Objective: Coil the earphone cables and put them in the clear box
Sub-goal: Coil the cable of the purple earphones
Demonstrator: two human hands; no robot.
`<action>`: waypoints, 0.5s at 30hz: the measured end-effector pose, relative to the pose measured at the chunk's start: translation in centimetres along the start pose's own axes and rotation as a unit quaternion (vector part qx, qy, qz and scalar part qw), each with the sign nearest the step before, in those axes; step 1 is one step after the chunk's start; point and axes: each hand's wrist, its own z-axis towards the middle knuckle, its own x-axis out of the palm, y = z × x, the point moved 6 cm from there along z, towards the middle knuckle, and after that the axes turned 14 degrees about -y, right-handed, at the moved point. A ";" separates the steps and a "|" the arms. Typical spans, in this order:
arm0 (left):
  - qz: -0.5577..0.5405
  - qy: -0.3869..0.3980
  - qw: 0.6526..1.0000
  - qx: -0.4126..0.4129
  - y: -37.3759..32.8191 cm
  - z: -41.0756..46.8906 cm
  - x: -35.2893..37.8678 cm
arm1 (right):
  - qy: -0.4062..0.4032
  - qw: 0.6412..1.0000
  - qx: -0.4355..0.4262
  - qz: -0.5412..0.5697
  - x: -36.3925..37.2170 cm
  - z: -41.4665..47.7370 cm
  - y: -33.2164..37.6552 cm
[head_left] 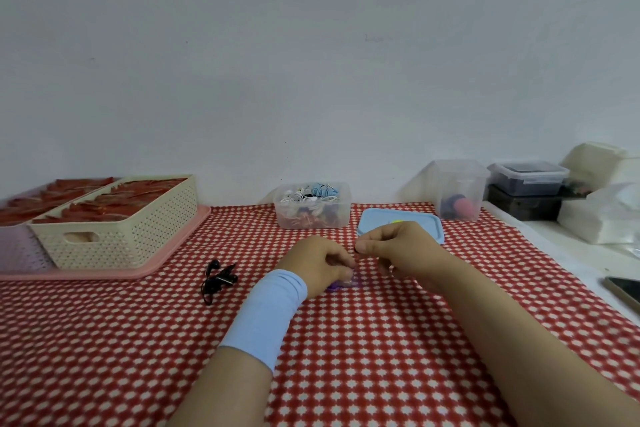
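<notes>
Tablecloth: matt printed cloth. Clear box: translucent smooth plastic. Basket: perforated cream plastic. Wristband: matt fabric.

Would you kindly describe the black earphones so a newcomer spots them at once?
Start at the red checked tablecloth. Right of the cream basket, left of the left hand, lie the black earphones: the only black tangle, untouched, outside any box.

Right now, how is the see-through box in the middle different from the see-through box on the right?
The middle box is low and wide; the right box is taller and narrower. The middle box is nearly full of coiled cables; the right box holds only a few things at its bottom. Both are clear plastic and stand near the wall.
</notes>
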 end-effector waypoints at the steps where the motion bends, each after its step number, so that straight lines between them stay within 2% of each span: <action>1: -0.019 -0.010 1.000 -0.011 0.3 0.1 0.0 | 0.006 1.000 0.006 0.008 0.2 0.0 -0.1; 6: -0.151 -0.071 0.984 -0.060 1.3 0.4 -0.7 | 0.030 0.998 0.027 0.043 0.7 0.0 -0.4; 10: -0.286 -0.102 0.946 -0.113 1.3 0.3 -0.9 | 0.029 0.994 0.050 0.087 0.5 0.0 -0.2; 15: -0.330 -0.123 0.928 -0.120 1.3 0.4 -1.0 | 0.030 0.994 0.059 0.083 0.5 0.1 -0.4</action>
